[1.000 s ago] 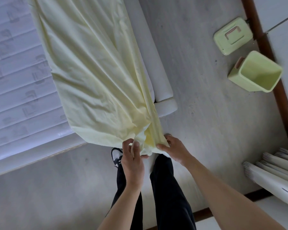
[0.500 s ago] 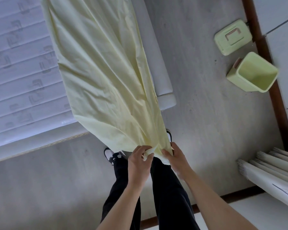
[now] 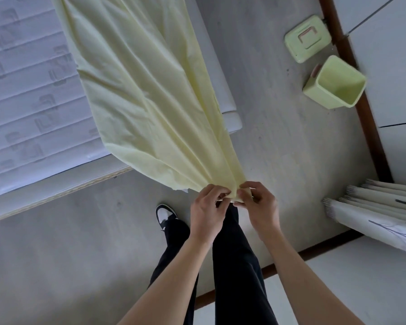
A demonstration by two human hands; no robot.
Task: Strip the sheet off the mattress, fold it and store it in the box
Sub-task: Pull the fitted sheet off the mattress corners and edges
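A pale yellow sheet (image 3: 145, 95) stretches from the quilted white mattress (image 3: 28, 97) down to my hands, bunched to a narrow end off the bed's corner. My left hand (image 3: 206, 207) pinches that gathered end, and my right hand (image 3: 260, 205) pinches it right beside, fingertips nearly touching. The light green box (image 3: 335, 83) stands open on the floor at the right, with its lid (image 3: 308, 38) lying flat just beyond it.
The white bed frame (image 3: 230, 118) ends at a corner near the sheet. A brown skirting board (image 3: 352, 73) and white wall run along the right. Pleated white curtains (image 3: 380, 207) hang at lower right. My dark trouser legs and one shoe (image 3: 165, 214) stand on grey floor.
I have stepped back from the bed, dragging the sheet farther off the mattress. Both hands have drawn together on the bunched end, and more bare mattress shows.
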